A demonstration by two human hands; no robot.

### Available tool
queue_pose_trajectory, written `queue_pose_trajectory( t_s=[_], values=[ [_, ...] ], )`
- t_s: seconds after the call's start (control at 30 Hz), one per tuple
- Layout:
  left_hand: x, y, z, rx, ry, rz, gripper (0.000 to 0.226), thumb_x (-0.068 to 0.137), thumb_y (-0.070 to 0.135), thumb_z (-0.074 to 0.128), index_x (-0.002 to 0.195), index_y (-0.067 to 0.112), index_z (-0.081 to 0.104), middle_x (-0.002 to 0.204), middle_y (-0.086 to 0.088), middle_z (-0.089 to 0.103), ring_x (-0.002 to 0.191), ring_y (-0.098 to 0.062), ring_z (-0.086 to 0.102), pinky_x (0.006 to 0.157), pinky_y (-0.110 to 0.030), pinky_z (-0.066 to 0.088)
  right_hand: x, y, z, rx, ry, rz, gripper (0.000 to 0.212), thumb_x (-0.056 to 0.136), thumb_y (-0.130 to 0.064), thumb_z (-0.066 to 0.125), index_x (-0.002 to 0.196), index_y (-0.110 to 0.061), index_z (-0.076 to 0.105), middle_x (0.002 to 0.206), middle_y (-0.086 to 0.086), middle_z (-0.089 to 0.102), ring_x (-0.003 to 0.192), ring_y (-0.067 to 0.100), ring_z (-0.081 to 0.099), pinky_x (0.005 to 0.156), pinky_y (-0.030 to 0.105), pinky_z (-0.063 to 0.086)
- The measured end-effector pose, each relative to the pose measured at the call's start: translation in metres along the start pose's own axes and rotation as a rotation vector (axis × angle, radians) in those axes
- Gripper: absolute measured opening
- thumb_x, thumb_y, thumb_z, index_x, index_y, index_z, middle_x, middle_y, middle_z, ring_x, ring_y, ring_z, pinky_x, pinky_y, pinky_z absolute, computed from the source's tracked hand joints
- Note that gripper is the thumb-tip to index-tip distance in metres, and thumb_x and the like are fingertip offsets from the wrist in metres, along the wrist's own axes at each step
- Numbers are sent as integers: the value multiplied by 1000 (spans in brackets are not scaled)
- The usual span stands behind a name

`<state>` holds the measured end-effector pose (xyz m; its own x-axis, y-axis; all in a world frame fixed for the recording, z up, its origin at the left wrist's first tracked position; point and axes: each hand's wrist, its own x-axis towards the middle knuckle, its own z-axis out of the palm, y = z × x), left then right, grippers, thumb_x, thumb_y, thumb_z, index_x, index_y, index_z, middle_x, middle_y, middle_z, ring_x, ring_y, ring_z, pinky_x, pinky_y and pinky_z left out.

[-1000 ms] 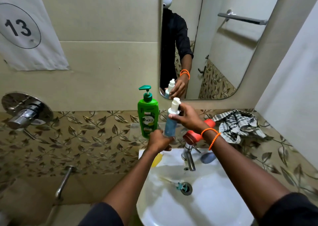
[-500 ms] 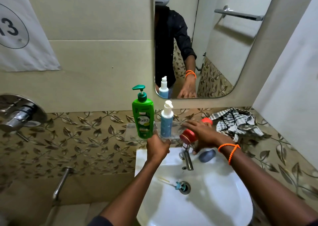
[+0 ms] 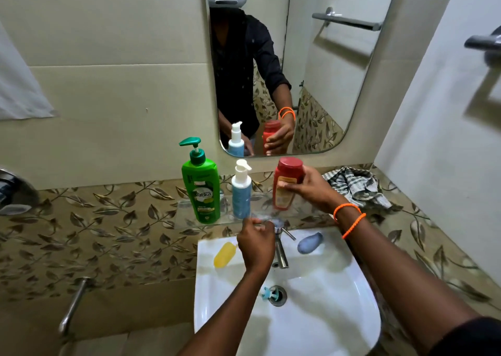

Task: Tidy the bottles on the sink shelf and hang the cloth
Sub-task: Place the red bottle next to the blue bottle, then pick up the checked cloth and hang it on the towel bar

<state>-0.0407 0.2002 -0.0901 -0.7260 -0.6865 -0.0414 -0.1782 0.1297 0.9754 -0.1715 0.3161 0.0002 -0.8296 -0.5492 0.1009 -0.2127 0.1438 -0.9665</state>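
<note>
**A:** Which step are you on?

**B:** Bottles. My right hand (image 3: 311,186) is wrapped around the red plastic bottle with the round red cap (image 3: 286,183), upright, low over the clear glass shelf (image 3: 187,216) above the white ceramic sink (image 3: 325,315). I can't tell whether its base touches the glass. My left hand (image 3: 256,243) is loosely curled, holding nothing, near the chrome tap (image 3: 280,250).

**A:** What's already lined up?

**B:** 2 stand upright on the shelf: the tall green pump bottle (image 3: 201,187) and, just beside it, the slim blue bottle with the white pump (image 3: 241,192).

**A:** So next?

**B:** I'd judge: seat the red one level, right of the blue, then let go gently. The crumpled grey-and-white checked cloth (image 3: 355,186) on the ledge isn't hung yet; a metal towel rail (image 3: 482,42) shows at the far right.

**A:** Any writing?

**B:** "Vatika" on the green label. The red bottle's label is too blurred.
</note>
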Motion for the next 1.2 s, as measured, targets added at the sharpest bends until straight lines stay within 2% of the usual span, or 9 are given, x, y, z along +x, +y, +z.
queue_pose_trajectory(
  t_s=[0.13,0.27,0.53,0.6,0.67,0.77,0.9,1.07,1.2],
  values=[
    [5,10,15,70,-80,32,28,86,25,78,107,11,66,94,-15,79,84,-33,76,79,-48,65,8,-3,1,64,-79,90,44,84,8,73,127,7,60,128,30,66,111,27,65,109,49,49],
    [12,16,16,132,-64,40,26,90,29,77,106,11,67,97,-15,80,84,-31,77,79,-42,64,17,-1,4,85,-133,130,49,85,5,74,131,6,57,131,29,64,126,40,61,113,55,45],
    [3,9,20,100,-48,60,24,87,25,80,103,10,70,91,-11,79,81,-27,76,76,-37,63,3,6,-18,32,-160,125,77,72,6,86,139,-14,54,133,12,68,123,18,65,104,33,55],
    [0,3,21,91,-66,75,15,86,25,79,90,13,71,78,-2,77,70,-15,73,67,-27,56,-9,10,-38,-60,-59,104,80,69,-3,91,139,-19,56,137,6,66,126,15,63,104,26,54],
    [-2,2,24,75,-99,83,16,87,25,79,79,16,69,63,6,71,55,-3,68,53,-9,45,-20,23,-63,-336,250,32,68,68,-10,93,129,-15,64,130,8,69,122,21,64,104,31,53],
    [-7,1,33,69,-169,101,19,89,22,76,74,15,67,57,4,70,51,-3,68,54,-12,52,-37,38,-96,-950,632,189,58,75,-20,85,129,-19,63,132,15,62,125,36,55,104,44,46],
    [-15,8,52,83,-274,155,17,90,20,71,75,12,69,67,-5,75,64,-22,75,69,-48,64,-48,48,-120,-943,566,302,38,85,-13,71,122,-22,72,126,19,67,119,38,62,98,41,52],
    [-21,32,76,152,-333,300,16,90,22,71,78,11,71,71,-6,75,69,-23,73,69,-42,62,-53,40,-133,-748,668,270,13,83,-13,75,94,-9,79,94,20,78,94,35,72,83,36,55],
    [-18,50,98,253,-359,454,11,90,22,67,84,15,73,83,-4,75,78,-22,71,74,-40,59,-44,35,-136,-936,758,179,20,89,-34,70,97,-17,76,104,13,70,103,36,64,88,46,54]
  ],
)
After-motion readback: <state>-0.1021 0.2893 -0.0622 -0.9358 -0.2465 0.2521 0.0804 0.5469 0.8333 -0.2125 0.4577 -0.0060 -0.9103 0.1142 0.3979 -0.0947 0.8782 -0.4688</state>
